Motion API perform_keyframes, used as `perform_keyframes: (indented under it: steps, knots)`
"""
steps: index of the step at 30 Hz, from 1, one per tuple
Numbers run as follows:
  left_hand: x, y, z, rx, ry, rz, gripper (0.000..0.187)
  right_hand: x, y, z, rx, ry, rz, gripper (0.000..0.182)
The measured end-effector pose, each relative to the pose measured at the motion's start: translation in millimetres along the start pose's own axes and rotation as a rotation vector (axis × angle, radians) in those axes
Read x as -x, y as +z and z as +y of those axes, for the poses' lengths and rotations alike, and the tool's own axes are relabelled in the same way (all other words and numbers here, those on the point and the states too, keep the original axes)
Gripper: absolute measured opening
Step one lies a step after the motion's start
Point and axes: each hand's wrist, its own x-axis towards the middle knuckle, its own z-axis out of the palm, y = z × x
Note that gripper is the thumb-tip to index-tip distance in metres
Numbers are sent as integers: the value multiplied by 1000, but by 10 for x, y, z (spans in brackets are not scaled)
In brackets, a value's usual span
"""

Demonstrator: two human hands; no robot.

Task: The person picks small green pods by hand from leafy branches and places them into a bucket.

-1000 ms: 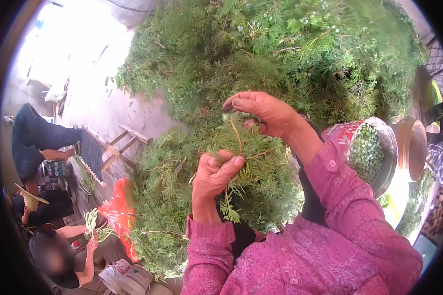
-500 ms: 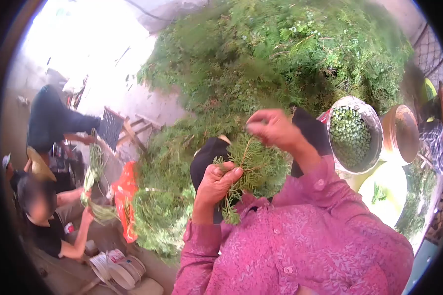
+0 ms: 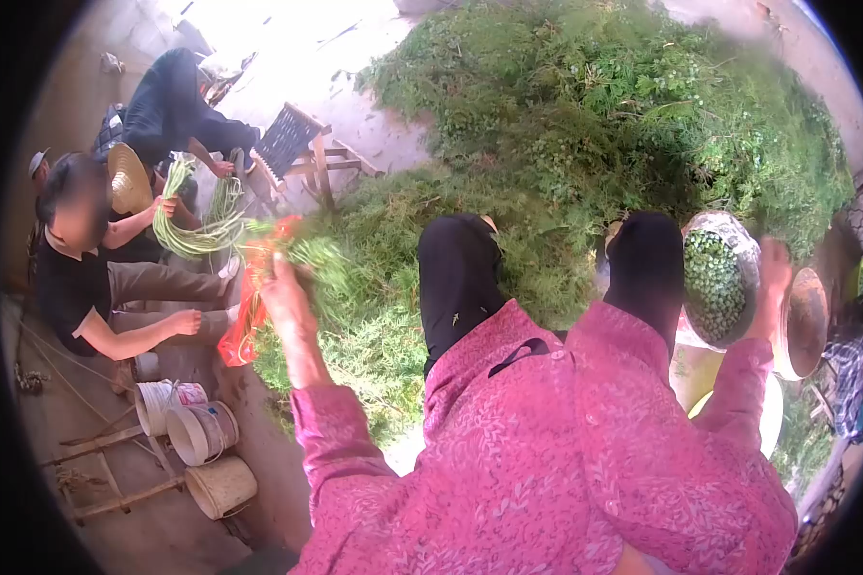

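Observation:
My left hand (image 3: 286, 299) reaches out to the left, blurred by motion, with its fingers closed around a green evergreen sprig (image 3: 318, 257). Behind that hand hangs a red plastic bag (image 3: 243, 321). On the other side, my right hand (image 3: 775, 278) is at the right rim of a white bucket (image 3: 698, 228) holding small green berries (image 3: 715, 287). The details of its fingers are blurred there. Loose cut branches (image 3: 374, 355) lie on the ground below my left hand.
A large heap of evergreen branches (image 3: 585, 115) fills the area ahead. At left, a seated person (image 3: 72, 278) holds a bundle of long green strands (image 3: 187, 235); another person (image 3: 163, 105) bends behind. A small chair (image 3: 302, 149), several white buckets (image 3: 201, 431) and a tan bucket (image 3: 805, 326) stand around.
My left hand has swung left with the sprig, from in front of my chest. My right hand has moved from above the sprig to the berry bucket. The view has shifted.

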Motion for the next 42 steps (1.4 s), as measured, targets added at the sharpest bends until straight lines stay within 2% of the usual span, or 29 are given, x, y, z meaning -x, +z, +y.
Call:
perform_keyframes:
  steps: [1,2,3,5,7,9,12,13,15,16,17,18,19,21,22,23,24,28,30,32,34,35,36,37,38,39,40,42]
  knots:
    - [-121,-112,-103,-195,123,-8,37,51,32,30,387,30,-88,43]
    - [-271,-212,-211,-389,248,-18,45,56,42,181,293,74,-179,48]
    - [-463,-358,-383,-386,249,-21,45,38,37,390,198,123,-265,53]
    - [-715,-553,-741,-1068,384,-11,59,60,3,484,383,130,-200,47]
    - [-532,-577,-717,-1174,152,-87,61,41,-46,643,316,115,-187,37]
    - [-845,-819,-1253,-1181,103,-276,59,135,-6,565,-104,313,-196,23]
    - [-787,-765,-1201,-1116,21,-314,55,218,-4,396,-39,280,-163,21]
    - [-646,-634,-979,-1117,17,-329,55,202,-37,395,23,271,-214,23]
    - [-342,-182,-454,-1140,363,-324,49,128,-24,573,607,-80,-226,23]
    - [-413,-51,-447,-1060,457,-424,42,124,-6,643,615,-78,-224,23]
    - [-454,99,-485,-1056,453,-431,42,109,11,708,774,-208,-268,23]
    - [-472,269,-555,-931,573,-412,41,82,16,731,932,-340,-312,24]
    - [-476,456,-588,-804,689,-393,40,102,29,576,942,-338,-311,24]
    - [-255,955,-210,-853,616,-508,40,252,151,-11,368,207,-368,24]
    - [-199,1200,-182,-789,628,-540,40,222,230,-107,298,182,-325,23]
    - [-147,1435,-161,-724,638,-571,39,98,280,-194,334,119,-415,21]
    - [-70,1669,-109,-692,686,-598,39,73,432,-331,219,121,-362,21]
    - [174,2507,-42,-545,754,-748,39,-9,1258,-933,197,-34,-584,23]
    - [216,2857,-181,-505,725,-806,40,-51,1831,-1017,456,-239,-749,30]
    - [189,3106,-405,-486,692,-846,40,-3,2448,-947,604,-351,-913,30]
    - [139,3276,-653,-464,594,-874,41,51,3057,-759,848,-278,-1158,29]
    - [113,3311,-727,-466,580,-886,41,140,3291,-601,915,-354,-1171,27]
    - [89,3319,-771,-520,508,-885,40,197,3575,-354,1079,-187,-1231,34]
    - [64,3336,-795,-577,431,-880,39,218,3739,-76,1090,-180,-1247,34]
    - [35,3363,-734,-446,511,-841,37,279,3880,182,1033,-203,-1298,40]
    - [-4,3400,-682,-459,489,-840,37,343,3994,347,970,-230,-1350,47]
    - [-46,3429,-638,-375,435,-848,37,428,4022,301,972,-232,-1378,47]
    - [-127,3457,-617,-315,360,-843,36,580,4002,228,1056,-184,-1306,62]
